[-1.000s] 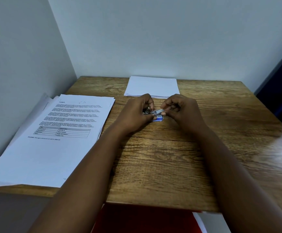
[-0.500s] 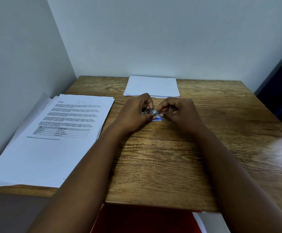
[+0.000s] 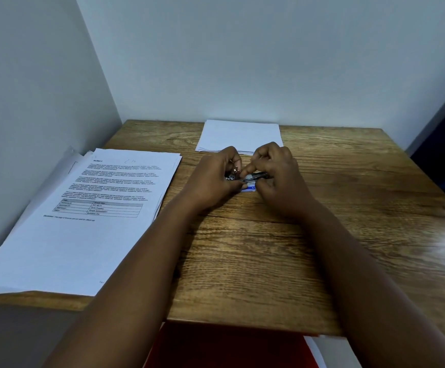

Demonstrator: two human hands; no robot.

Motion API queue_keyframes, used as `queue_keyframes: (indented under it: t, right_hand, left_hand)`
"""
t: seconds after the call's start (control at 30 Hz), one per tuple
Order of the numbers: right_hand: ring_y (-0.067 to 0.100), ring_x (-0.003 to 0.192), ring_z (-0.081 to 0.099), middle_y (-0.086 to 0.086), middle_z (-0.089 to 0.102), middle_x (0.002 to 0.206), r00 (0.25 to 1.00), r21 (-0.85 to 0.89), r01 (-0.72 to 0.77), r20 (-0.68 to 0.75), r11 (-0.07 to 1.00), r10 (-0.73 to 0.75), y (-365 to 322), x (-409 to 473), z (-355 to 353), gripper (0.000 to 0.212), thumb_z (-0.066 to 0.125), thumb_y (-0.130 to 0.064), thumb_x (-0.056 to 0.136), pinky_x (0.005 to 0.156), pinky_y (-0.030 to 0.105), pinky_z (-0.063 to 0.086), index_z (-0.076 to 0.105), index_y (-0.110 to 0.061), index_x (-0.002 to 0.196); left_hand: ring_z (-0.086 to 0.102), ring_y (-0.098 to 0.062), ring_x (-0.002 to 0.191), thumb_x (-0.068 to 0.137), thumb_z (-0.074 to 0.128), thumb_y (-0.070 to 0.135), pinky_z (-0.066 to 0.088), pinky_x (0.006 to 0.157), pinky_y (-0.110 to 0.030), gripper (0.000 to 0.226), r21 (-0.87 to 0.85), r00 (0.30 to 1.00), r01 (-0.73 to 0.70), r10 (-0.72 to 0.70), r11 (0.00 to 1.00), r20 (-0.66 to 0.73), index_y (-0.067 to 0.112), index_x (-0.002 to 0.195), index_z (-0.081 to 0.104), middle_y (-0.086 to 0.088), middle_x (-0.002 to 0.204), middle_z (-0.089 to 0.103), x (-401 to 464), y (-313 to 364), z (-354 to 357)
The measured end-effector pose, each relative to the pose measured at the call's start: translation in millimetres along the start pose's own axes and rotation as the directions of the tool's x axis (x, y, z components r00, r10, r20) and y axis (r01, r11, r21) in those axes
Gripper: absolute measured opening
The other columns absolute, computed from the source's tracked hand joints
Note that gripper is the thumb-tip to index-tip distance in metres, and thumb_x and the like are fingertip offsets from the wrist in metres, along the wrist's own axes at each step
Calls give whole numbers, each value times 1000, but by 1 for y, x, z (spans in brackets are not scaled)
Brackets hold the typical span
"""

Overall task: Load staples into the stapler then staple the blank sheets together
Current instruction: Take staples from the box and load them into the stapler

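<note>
A small dark stapler with metal parts (image 3: 253, 177) sits between my two hands at the middle of the wooden table (image 3: 269, 261). My left hand (image 3: 216, 179) grips its left end. My right hand (image 3: 277, 176) holds its right part, with the index fingertip pressing near the metal channel. Under the hands lies a small blue and white staple box (image 3: 249, 188). The staples themselves are too small to make out. The stack of blank sheets (image 3: 240, 132) lies flat at the table's far edge, just behind my hands.
A thick pile of printed pages (image 3: 96, 213) covers the table's left side and hangs over the front edge. Walls close in on the left and the back. Something red (image 3: 216, 346) shows below the table's front edge.
My right hand has shifted slightly and its index finger now reaches down onto the stapler's metal part. My left hand stays in place on the stapler.
</note>
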State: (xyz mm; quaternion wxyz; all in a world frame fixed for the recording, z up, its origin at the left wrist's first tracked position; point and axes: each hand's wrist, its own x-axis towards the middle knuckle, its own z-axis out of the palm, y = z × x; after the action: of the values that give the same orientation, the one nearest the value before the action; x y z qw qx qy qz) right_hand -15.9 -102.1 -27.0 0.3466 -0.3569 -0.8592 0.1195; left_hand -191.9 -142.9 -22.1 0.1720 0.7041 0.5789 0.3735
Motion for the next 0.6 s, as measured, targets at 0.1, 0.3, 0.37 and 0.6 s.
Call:
queue_keyframes:
  t: [0.1, 0.3, 0.37, 0.6]
  right_hand:
    - [21, 110, 43, -1, 54, 109, 998, -20, 1, 58, 1000, 0, -2, -2, 5, 39, 48, -9, 71, 89, 35, 28, 74, -21, 97]
    - [25, 103, 50, 1, 58, 103, 999, -215, -35, -46, 976, 26, 7, 3, -4, 37, 49, -3, 69, 79, 33, 26, 73, -26, 85]
    - [25, 103, 50, 1, 58, 103, 996, -228, -67, -70, 971, 52, 11, 3, -7, 37, 54, 1, 71, 79, 33, 26, 74, -26, 85]
    - [24, 98, 51, 8, 55, 103, 986, -31, -125, -113, 992, 121, 10, 4, -6, 36, 52, 8, 73, 79, 35, 43, 67, -13, 98]
  left_hand:
    - [52, 1, 56, 74, 84, 12, 35, 51, -13, 36, -15, 1000, 5, -5, 1000, 5, 23, 87, 53, 4, 71, 66, -1, 0, 0]
    - [63, -14, 65, 73, 84, 12, 43, 56, -26, 40, -1, 999, 29, -29, 1000, -14, 31, 81, 49, 1, 74, 69, 0, 2, 0]
    - [60, -5, 61, 73, 84, 13, 38, 52, -16, 41, 4, 1000, 25, -25, 1000, -11, 32, 80, 49, 4, 72, 67, 0, 1, 0]
    - [47, 8, 53, 73, 85, 9, 33, 48, -10, 50, -17, 999, 29, -29, 999, -34, 29, 80, 39, 11, 60, 48, -1, 3, 0]
